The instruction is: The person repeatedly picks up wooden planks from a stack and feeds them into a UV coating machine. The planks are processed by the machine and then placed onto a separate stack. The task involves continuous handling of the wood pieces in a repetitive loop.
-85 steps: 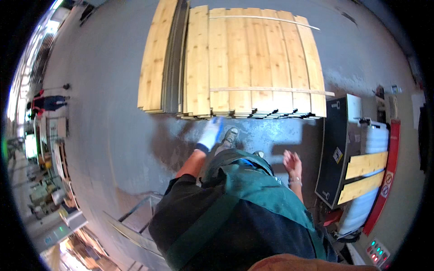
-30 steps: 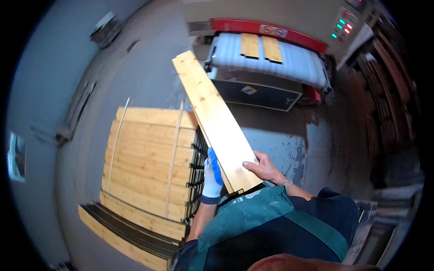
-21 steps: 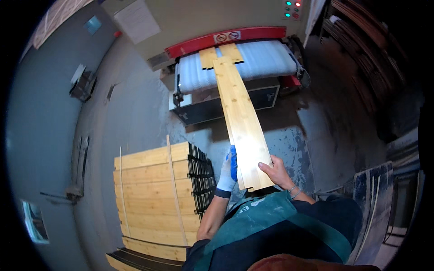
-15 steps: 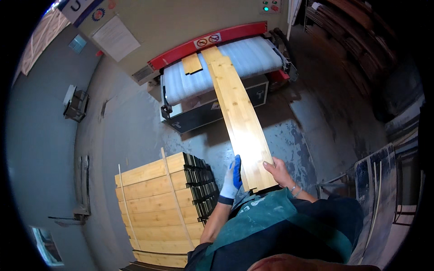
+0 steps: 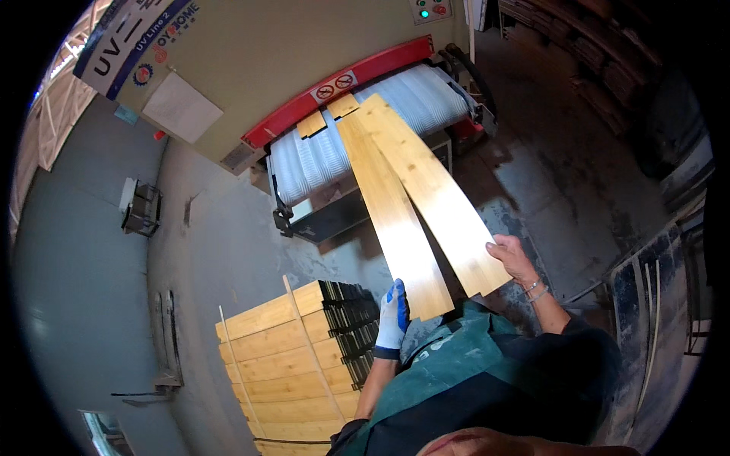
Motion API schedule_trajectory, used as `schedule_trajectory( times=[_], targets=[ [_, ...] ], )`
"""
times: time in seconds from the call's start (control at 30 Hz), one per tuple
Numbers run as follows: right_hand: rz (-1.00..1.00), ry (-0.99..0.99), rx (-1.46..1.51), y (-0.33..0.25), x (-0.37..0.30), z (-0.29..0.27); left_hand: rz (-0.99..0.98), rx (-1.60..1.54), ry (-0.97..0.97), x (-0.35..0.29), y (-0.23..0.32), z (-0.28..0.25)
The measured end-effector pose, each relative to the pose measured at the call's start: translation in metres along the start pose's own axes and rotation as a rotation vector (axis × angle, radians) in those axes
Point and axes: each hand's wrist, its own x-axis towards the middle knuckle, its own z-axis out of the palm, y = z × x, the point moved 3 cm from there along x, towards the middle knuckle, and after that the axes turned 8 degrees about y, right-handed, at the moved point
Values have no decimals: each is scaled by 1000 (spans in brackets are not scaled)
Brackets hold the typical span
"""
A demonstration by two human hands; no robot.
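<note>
Two long, pale wooden floorboards reach from my body toward a machine's belt, fanned apart at the near end and close together at the far end. My left hand (image 5: 392, 319), in a white and blue glove, grips the near end of the left floorboard (image 5: 389, 228). Bare and wearing a bracelet, my right hand (image 5: 514, 260) is closed on the side of the right floorboard (image 5: 437, 194), thumb on top. The far ends lie over the white ribbed belt (image 5: 304, 167); whether they touch it I cannot tell. Two more board ends (image 5: 311, 125) show on the belt under the red bar.
The beige machine (image 5: 266, 61) with its red bar (image 5: 274, 121) stands ahead. A strapped stack of floorboards (image 5: 281, 357) sits at my left. On the right are a worn panel (image 5: 639, 319) and, farther off, dark stacked boards (image 5: 601, 76).
The two floorboards, together before, have spread apart at the near end. My right hand has moved right with one. Another board has gone farther under the red bar.
</note>
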Motion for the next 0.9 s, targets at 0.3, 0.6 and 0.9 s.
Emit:
schedule_trajectory(
  times=[0.3, 0.6, 0.9],
  targets=[
    [55, 8, 92, 37, 21, -19, -424, -335, -43, 11, -18, 35],
    [40, -41, 110, 48, 95, -6, -151, -89, -35, 72, 4, 40],
    [198, -58, 342, 43, 126, 12, -365, -327, -24, 126, -19, 51]
  ],
)
